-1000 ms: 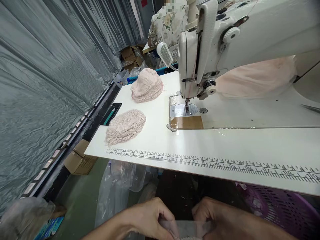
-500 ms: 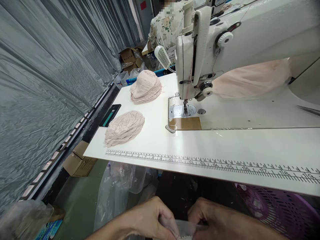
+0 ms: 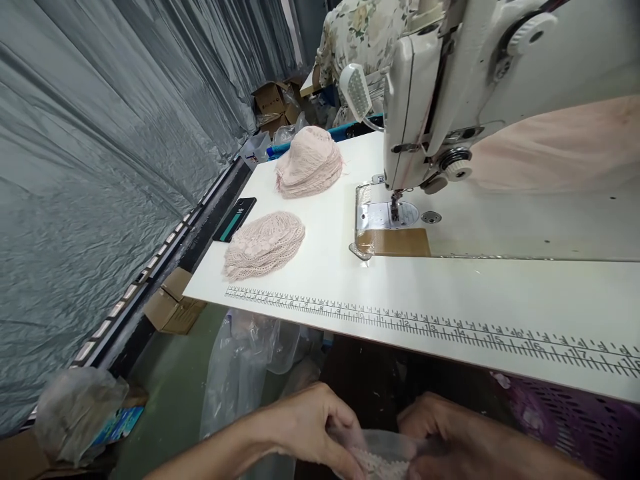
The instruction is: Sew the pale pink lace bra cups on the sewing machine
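Below the table's front edge, my left hand (image 3: pixel 320 427) pinches one side of a sheer pale fabric piece with a lace-like edge (image 3: pixel 383 457). My right hand (image 3: pixel 445 433) grips its other side, with the fingertips partly hidden. Above them a white sewing machine (image 3: pixel 413 113) stands on the white table (image 3: pixel 320 293), its needle area over a metal plate. Two stacks of pale pink lace pieces lie left of the machine: a rear stack (image 3: pixel 310 163) and a front stack (image 3: pixel 265 245).
A dark phone-like object (image 3: pixel 235 220) lies at the table's left edge. Pink fabric (image 3: pixel 565 147) sits behind the machine arm. Clear plastic (image 3: pixel 235 373) hangs below the table; a purple basket (image 3: pixel 575 420) stands lower right. A person in a floral top (image 3: pixel 360 33) is behind.
The view has shifted, so the machine and table appear farther right. More of the lacy edge shows between my hands, which still hold the fabric.
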A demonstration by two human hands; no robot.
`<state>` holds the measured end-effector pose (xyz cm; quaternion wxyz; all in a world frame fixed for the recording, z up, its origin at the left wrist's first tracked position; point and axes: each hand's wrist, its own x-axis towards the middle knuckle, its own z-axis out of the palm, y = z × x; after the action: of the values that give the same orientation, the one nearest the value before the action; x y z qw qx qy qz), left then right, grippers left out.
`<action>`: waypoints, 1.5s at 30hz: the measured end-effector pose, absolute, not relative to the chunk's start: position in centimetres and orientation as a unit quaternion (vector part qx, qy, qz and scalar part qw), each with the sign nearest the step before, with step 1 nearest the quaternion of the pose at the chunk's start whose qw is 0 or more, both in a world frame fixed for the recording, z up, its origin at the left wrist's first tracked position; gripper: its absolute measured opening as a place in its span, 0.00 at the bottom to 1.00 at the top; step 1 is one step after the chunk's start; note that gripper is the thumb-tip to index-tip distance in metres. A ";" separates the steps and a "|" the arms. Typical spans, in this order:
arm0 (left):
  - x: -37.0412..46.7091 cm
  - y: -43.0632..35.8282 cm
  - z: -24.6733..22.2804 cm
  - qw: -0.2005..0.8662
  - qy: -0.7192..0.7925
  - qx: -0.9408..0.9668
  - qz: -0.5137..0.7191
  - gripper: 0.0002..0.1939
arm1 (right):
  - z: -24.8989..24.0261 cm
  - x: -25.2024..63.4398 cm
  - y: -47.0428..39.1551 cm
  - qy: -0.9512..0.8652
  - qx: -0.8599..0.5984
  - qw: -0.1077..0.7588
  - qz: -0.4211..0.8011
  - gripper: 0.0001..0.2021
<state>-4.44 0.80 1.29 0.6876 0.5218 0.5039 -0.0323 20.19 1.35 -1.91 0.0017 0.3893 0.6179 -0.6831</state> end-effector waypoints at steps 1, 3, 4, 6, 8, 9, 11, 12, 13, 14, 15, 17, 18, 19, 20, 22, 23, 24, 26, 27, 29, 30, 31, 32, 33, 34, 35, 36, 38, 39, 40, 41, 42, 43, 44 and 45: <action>-4.5 0.8 1.3 0.684 0.500 0.531 -0.032 0.22 | -1.9 20.4 1.4 0.615 0.387 0.005 -0.687 0.12; -4.6 0.9 1.3 0.684 0.494 0.536 -0.028 0.21 | -1.8 20.6 1.4 0.614 0.380 0.006 -0.692 0.12; -4.5 0.8 1.2 0.685 0.495 0.535 -0.024 0.22 | -1.7 20.5 1.4 0.613 0.379 0.004 -0.693 0.12; -4.4 0.7 1.1 0.682 0.504 0.530 -0.013 0.23 | -1.7 20.2 1.3 0.612 0.384 -0.003 -0.692 0.12; -4.4 0.6 1.0 0.677 0.516 0.525 -0.005 0.25 | -1.7 19.7 1.2 0.610 0.391 -0.010 -0.689 0.11; -4.3 0.6 0.9 0.675 0.522 0.522 -0.004 0.25 | -1.6 19.4 1.2 0.610 0.392 -0.013 -0.688 0.10; -4.3 0.5 1.0 0.670 0.534 0.516 -0.007 0.26 | -1.5 19.0 1.3 0.616 0.384 -0.014 -0.688 0.08; -4.3 0.5 1.1 0.665 0.538 0.518 -0.008 0.26 | -1.4 18.8 1.4 0.619 0.379 -0.014 -0.687 0.06; -4.3 0.5 1.1 0.659 0.542 0.522 -0.007 0.26 | -1.3 18.6 1.5 0.623 0.373 -0.014 -0.687 0.04; -4.3 0.5 1.2 0.653 0.545 0.527 -0.007 0.26 | -1.1 18.4 1.6 0.626 0.370 -0.014 -0.687 0.04; -4.3 0.5 1.2 0.648 0.547 0.529 -0.008 0.26 | -1.0 18.2 1.7 0.627 0.370 -0.016 -0.686 0.05; -4.2 0.5 1.2 0.645 0.547 0.533 -0.011 0.26 | -0.8 17.7 1.8 0.628 0.376 -0.024 -0.681 0.03; -4.1 0.6 1.1 0.643 0.545 0.538 -0.017 0.26 | -0.8 17.5 1.8 0.629 0.376 -0.027 -0.679 0.02; -4.0 0.7 1.0 0.641 0.544 0.541 -0.028 0.26 | -0.7 17.2 1.9 0.632 0.372 -0.031 -0.679 0.01; -3.9 0.7 0.9 0.635 0.547 0.544 -0.042 0.26 | -0.7 16.9 1.9 0.636 0.364 -0.035 -0.680 0.02; -3.7 0.8 0.6 0.627 0.561 0.536 -0.062 0.27 | -0.8 16.7 2.2 0.643 0.350 -0.046 -0.680 0.04; -3.8 0.9 0.6 0.630 0.570 0.524 -0.062 0.27 | -0.9 16.8 2.4 0.644 0.344 -0.051 -0.682 0.05; -3.9 1.0 0.5 0.635 0.577 0.510 -0.055 0.25 | -1.1 17.1 2.7 0.641 0.337 -0.053 -0.687 0.06; -4.5 1.1 0.6 0.652 0.578 0.489 -0.036 0.22 | -1.8 18.3 3.1 0.625 0.318 -0.048 -0.712 0.13; -4.8 1.1 0.7 0.661 0.574 0.482 -0.030 0.21 | -2.2 19.1 3.3 0.614 0.305 -0.045 -0.727 0.19; -5.6 1.2 1.1 0.678 0.563 0.471 -0.021 0.19 | -3.2 20.5 3.4 0.594 0.283 -0.051 -0.751 0.30; -5.9 1.3 1.2 0.689 0.557 0.464 -0.014 0.19 | -3.7 21.1 3.3 0.588 0.278 -0.061 -0.757 0.35; -6.1 1.3 1.3 0.697 0.552 0.457 -0.006 0.19 | -4.2 21.5 3.2 0.584 0.274 -0.073 -0.761 0.37; -6.3 1.3 1.4 0.703 0.550 0.450 0.002 0.19 | -4.7 21.8 3.1 0.580 0.268 -0.085 -0.765 0.39; -6.5 1.2 1.4 0.708 0.549 0.444 0.009 0.20 | -5.1 21.9 2.9 0.575 0.262 -0.095 -0.769 0.39; -6.7 1.1 1.4 0.711 0.548 0.440 0.014 0.21 | -5.4 22.0 2.8 0.569 0.257 -0.104 -0.774 0.40; -6.9 1.0 1.3 0.711 0.548 0.439 0.019 0.21 | -5.6 22.0 2.7 0.563 0.252 -0.111 -0.779 0.40; -7.1 0.8 1.2 0.709 0.551 0.439 0.022 0.22 | -5.7 21.9 2.6 0.557 0.249 -0.117 -0.784 0.40; -7.6 0.5 0.9 0.701 0.561 0.439 0.029 0.23 | -5.8 21.8 2.6 0.544 0.244 -0.123 -0.793 0.39; -7.8 0.4 0.8 0.697 0.568 0.438 0.033 0.24 | -5.8 21.8 2.6 0.537 0.242 -0.123 -0.798 0.38; -8.1 0.3 0.7 0.693 0.574 0.435 0.036 0.24 | -5.8 21.7 2.6 0.530 0.242 -0.123 -0.803 0.36; -8.3 0.2 0.6 0.692 0.577 0.433 0.038 0.25 | -5.7 21.6 2.6 0.523 0.245 -0.120 -0.808 0.34; -8.5 0.1 0.6 0.692 0.577 0.432 0.038 0.25 | -5.7 21.4 2.6 0.515 0.252 -0.118 -0.811 0.32; -8.6 0.0 0.6 0.692 0.577 0.433 0.038 0.25 | -5.7 21.2 2.6 0.507 0.263 -0.115 -0.812 0.29; -8.6 0.0 0.7 0.691 0.576 0.434 0.037 0.25 | -5.8 20.9 2.6 0.500 0.278 -0.114 -0.812 0.25; -8.7 0.0 0.7 0.691 0.576 0.436 0.038 0.25 | -5.8 20.6 2.5 0.495 0.293 -0.112 -0.811 0.21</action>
<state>-8.67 -0.01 0.72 0.6910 0.4355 0.5757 0.0376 20.63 2.49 -5.81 -0.1119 0.2929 0.4945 -0.8106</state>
